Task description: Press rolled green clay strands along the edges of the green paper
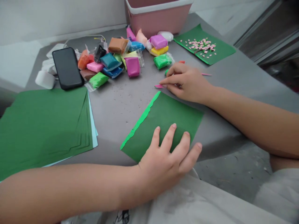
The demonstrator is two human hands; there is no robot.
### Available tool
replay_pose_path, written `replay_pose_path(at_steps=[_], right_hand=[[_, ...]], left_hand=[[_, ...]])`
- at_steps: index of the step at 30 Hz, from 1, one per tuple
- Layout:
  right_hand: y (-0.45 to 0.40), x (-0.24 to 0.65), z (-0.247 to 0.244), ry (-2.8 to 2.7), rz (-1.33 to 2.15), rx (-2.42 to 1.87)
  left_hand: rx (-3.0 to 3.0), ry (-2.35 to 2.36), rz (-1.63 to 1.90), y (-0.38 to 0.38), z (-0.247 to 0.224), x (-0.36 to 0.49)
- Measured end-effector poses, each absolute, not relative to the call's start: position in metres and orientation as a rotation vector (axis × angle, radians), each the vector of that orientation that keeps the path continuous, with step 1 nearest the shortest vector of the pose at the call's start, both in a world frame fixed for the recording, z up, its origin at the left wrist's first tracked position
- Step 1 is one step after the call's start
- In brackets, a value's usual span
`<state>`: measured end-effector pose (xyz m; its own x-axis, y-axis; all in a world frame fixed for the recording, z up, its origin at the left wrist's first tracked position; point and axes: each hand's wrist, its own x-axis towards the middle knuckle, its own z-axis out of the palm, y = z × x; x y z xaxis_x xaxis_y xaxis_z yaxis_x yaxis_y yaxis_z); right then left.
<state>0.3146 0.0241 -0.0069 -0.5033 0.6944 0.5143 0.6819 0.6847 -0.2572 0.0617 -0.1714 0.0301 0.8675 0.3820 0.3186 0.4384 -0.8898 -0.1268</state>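
A dark green sheet (179, 107) lies at an angle at the table's front edge, with a wavy strip of bright green clay (140, 120) along its left edge. My left hand (168, 158) rests over the sheet's near part, fingers spread and holding nothing. Just beyond the sheet's far corner, my right hand (187, 81) pinches a pink modelling tool (159, 86), its flat tip showing left of the fingers. A thin pink stick (206, 74) shows behind that hand; I cannot tell whether it is the same tool. Some bright green clay (166, 72) is partly hidden by the fingers.
Several wrapped clay packs (133, 67) lie across the back, beside a phone (67, 68) and a white case (45, 79). Stacked green sheets (46, 124) cover the left. A pink bin (158, 18) stands behind. At back right, another green sheet (219, 53) carries small pink bits (203, 45).
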Motion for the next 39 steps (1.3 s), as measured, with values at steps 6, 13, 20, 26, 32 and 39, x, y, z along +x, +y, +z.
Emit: replay_pose_path(at_steps=[6,13,20,26,32,39], right_hand=[[0.023,0.316,-0.003,-2.323,0.008,-1.07],[0.024,0.313,-0.009,-2.287,-0.005,-1.036],[0.028,0.319,-0.004,-2.304,-0.029,-1.1],[0.03,0.319,-0.006,-2.305,-0.009,-1.083],[0.028,0.326,-0.005,-2.226,-0.084,-1.175],[0.024,0.315,-0.003,-2.332,0.012,-1.089]], left_hand=[[-2.87,-0.653,-0.443,-0.17,0.042,0.057],[-2.851,-0.604,-0.551,-0.161,0.065,0.039],[-2.874,-0.635,-0.43,-0.159,0.082,0.014],[-2.839,-0.664,-0.362,-0.149,0.094,-0.008],[-2.765,-0.763,-0.406,-0.139,0.1,-0.04],[-2.68,-0.9,-0.364,-0.099,0.095,-0.074]])
